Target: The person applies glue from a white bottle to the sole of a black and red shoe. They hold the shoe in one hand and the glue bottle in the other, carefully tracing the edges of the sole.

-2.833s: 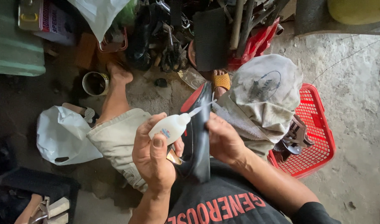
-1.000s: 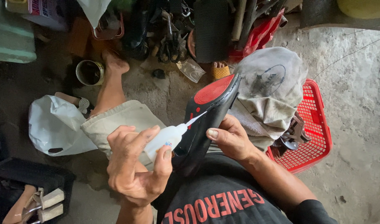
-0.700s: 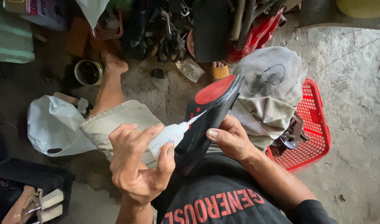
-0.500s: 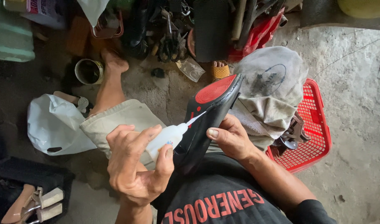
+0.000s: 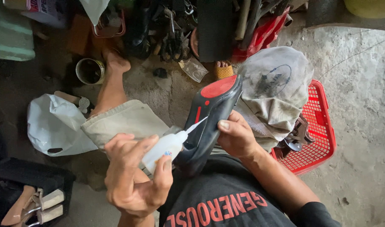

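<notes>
Two hands work: the left hand [image 5: 133, 178] grips a glue bottle [image 5: 169, 145], nozzle aimed up-right at the shoe [image 5: 209, 120], which the right hand [image 5: 236, 136] grasps, toe slanting up-right.

Scene lit by soft daylight from the right; concrete floor [image 5: 360, 109] rendered bright, slightly washed out. Left side and top clutter left dim, detail lost in shadow. No hard shadows or glare seen. Left hand [image 5: 133, 176] and glue bottle [image 5: 165, 148] slightly softened; shoe sole [image 5: 209, 122] kept sharp. Mild wide-angle stretch noted at edges
</notes>
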